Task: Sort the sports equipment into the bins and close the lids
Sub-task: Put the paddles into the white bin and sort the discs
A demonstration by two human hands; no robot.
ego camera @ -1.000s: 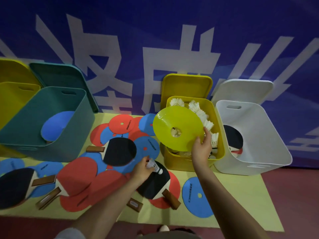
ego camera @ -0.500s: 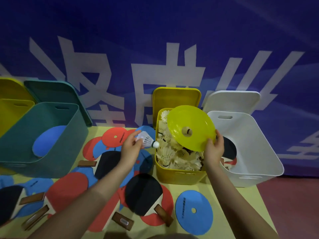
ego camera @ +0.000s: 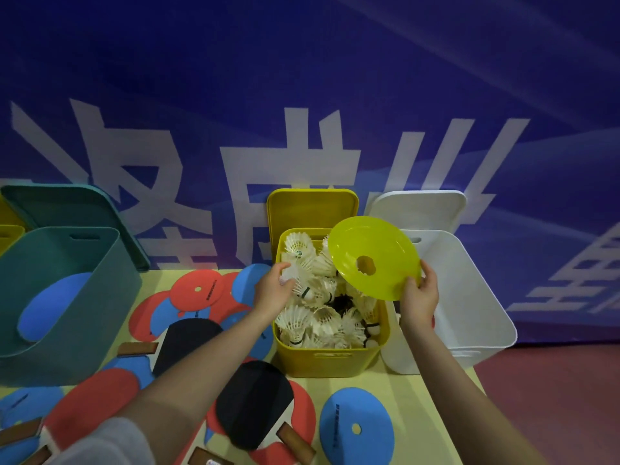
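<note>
the left hand (ego camera: 273, 292) reaches over the left rim of the yellow bin (ego camera: 330, 359), its fingers curled round a white shuttlecock (ego camera: 291, 275) that it holds just above the pile of shuttlecocks (ego camera: 322, 317) filling that bin. the right hand (ego camera: 419, 297) pinches the lower right edge of a yellow disc (ego camera: 374, 256), thumb on the near face and fingers behind it; the disc is tilted, its hollow side and centre hole facing the camera, and it hangs over the right rear corner of the yellow bin, hiding part of the white bin (ego camera: 469, 297) behind it. the yellow bin's lid (ego camera: 312, 208) stands upright behind it, and the white bin's lid (ego camera: 419, 209) likewise leans open against the blue banner (ego camera: 302, 95). the white bin sits just beside the yellow one on the right; what lies inside it is mostly hidden by the disc and the hand. at the left a teal bin (ego camera: 67, 313) lies tipped toward the camera with a blue disc (ego camera: 50, 307) inside, its teal lid (ego camera: 77, 213) propped behind. on the pale yellow mat (ego camera: 419, 391), red and blue discs overlap with table tennis paddles: a black-faced paddle (ego camera: 253, 404) lies in front of the yellow bin, another black-faced paddle (ego camera: 184, 340) sits left of the forearm, and a lone blue disc with a centre hole (ego camera: 355, 427) rests near the front edge.
</note>
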